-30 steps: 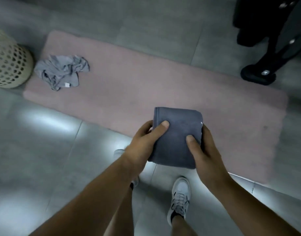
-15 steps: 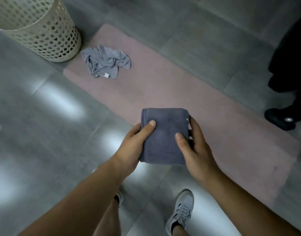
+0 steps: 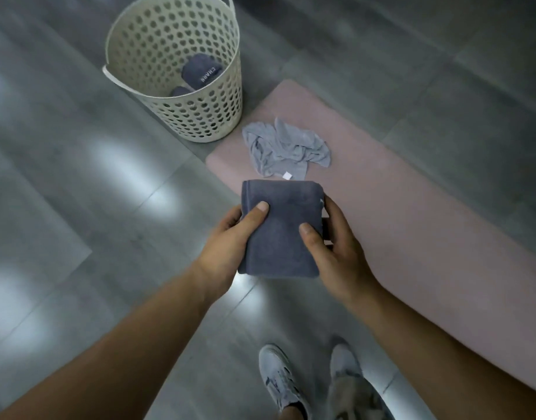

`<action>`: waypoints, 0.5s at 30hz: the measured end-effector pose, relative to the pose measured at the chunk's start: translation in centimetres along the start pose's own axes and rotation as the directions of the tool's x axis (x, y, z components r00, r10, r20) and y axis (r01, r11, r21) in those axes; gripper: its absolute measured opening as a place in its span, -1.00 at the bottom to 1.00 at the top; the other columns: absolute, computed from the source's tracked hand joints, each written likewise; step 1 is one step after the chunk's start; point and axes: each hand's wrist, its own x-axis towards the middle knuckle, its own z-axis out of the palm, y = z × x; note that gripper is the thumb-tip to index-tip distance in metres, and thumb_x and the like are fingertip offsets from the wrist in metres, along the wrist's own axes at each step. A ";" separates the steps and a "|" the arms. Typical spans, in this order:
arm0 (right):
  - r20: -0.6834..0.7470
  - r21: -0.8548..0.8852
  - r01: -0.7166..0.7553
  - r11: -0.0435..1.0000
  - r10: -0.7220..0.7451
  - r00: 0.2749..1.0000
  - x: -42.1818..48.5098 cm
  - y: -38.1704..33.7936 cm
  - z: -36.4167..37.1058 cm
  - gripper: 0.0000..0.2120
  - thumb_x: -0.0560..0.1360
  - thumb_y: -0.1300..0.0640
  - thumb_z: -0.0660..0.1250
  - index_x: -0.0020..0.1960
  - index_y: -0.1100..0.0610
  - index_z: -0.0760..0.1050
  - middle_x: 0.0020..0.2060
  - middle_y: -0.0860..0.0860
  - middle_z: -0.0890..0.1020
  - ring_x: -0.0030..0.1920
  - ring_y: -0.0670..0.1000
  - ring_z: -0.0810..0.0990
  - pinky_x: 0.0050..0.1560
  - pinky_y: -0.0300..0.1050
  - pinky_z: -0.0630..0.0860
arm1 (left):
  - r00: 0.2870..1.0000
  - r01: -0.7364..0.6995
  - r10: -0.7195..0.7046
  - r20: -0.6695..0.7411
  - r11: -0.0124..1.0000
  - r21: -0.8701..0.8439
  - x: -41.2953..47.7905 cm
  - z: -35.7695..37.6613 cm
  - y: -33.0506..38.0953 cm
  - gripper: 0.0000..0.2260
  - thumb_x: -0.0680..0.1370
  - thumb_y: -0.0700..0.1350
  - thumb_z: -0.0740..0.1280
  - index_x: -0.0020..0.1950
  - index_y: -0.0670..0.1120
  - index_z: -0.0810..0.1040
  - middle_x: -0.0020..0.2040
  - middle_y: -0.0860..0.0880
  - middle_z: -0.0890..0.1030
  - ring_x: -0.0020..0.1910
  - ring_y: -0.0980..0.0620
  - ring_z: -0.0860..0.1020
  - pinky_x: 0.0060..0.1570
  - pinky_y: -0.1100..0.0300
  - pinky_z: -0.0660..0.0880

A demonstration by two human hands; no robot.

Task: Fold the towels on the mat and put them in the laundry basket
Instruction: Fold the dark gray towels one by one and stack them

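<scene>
Grey floor tiles (image 3: pixel 79 207) below, left hand (image 3: pixel 230 241) and right hand (image 3: pixel 336 256) pinch the folded towel (image 3: pixel 279 234), thumbs on top, above the mat (image 3: pixel 412 225) edge, short of the laundry basket (image 3: pixel 200 116): loosen early and the folds could spring open, or it lands outside.

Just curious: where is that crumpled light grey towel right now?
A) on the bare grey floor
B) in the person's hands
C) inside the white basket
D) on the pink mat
D: the crumpled light grey towel lies on the pink mat, close to the laundry basket; the left hand and right hand hold a folded dark towel instead.
</scene>
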 end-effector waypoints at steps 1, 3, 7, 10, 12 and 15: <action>0.007 0.002 0.008 1.000 -0.008 1.000 1.6 -1.0 1.7 -0.37 0.44 -0.25 0.27 0.48 -0.23 0.25 0.29 -0.20 0.55 0.21 -0.16 0.58 0.17 0.02 0.60 | 1.000 -0.007 0.007 -0.005 1.000 0.001 0.9 -1.6 1.6 -0.59 0.53 0.08 0.39 0.31 -0.10 0.57 0.15 -0.08 0.69 0.14 -0.06 0.66 0.17 0.00 0.56; 0.016 0.003 0.013 1.000 -0.013 1.000 4.9 -2.6 4.6 -0.39 0.44 -0.25 0.27 0.47 -0.24 0.26 0.27 -0.19 0.56 0.20 -0.15 0.59 0.15 0.03 0.61 | 1.000 -0.013 0.013 -0.014 1.000 0.006 2.8 -4.6 4.6 -0.62 0.56 0.06 0.38 0.30 -0.09 0.57 0.15 -0.07 0.69 0.13 -0.06 0.67 0.16 0.00 0.57; 0.003 -0.011 0.005 1.000 -0.005 1.000 12.5 -5.5 9.2 -0.45 0.48 -0.22 0.29 0.45 -0.29 0.26 0.25 -0.18 0.58 0.17 -0.14 0.60 0.10 -0.07 0.60 | 1.000 -0.019 0.019 -0.008 0.999 0.027 8.2 -9.2 10.9 -0.63 0.54 0.07 0.39 0.28 -0.08 0.58 0.12 -0.05 0.71 0.10 -0.04 0.68 0.13 0.03 0.59; -0.038 0.030 -0.010 1.000 0.011 0.999 19.5 -6.9 12.4 -0.44 0.49 -0.20 0.31 0.46 -0.27 0.26 0.27 -0.18 0.56 0.20 -0.15 0.59 0.09 -0.12 0.57 | 1.000 -0.030 0.030 -0.001 0.997 0.067 14.0 -12.2 16.1 -0.70 0.56 0.01 0.38 0.24 -0.09 0.61 0.08 -0.07 0.71 0.08 -0.04 0.68 0.09 0.07 0.62; -0.061 0.068 -0.014 0.998 0.019 0.998 24.4 -7.6 14.6 -0.42 0.48 -0.20 0.33 0.47 -0.22 0.28 0.30 -0.17 0.56 0.24 -0.12 0.58 0.18 0.02 0.58 | 1.000 -0.031 0.031 -0.005 0.996 0.083 18.5 -14.2 19.4 -0.72 0.58 -0.02 0.38 0.22 -0.13 0.61 0.07 -0.10 0.71 0.08 -0.07 0.68 0.08 0.08 0.63; -0.091 0.117 -0.049 0.992 0.059 0.994 31.1 -8.9 17.6 -0.44 0.50 -0.13 0.33 0.47 -0.19 0.30 0.28 -0.17 0.57 0.24 -0.13 0.59 0.22 0.07 0.58 | 1.000 -0.017 0.015 0.016 0.991 0.133 24.7 -17.1 23.6 -0.68 0.55 0.01 0.43 0.21 -0.15 0.61 0.08 -0.13 0.71 0.11 -0.11 0.67 0.13 0.03 0.61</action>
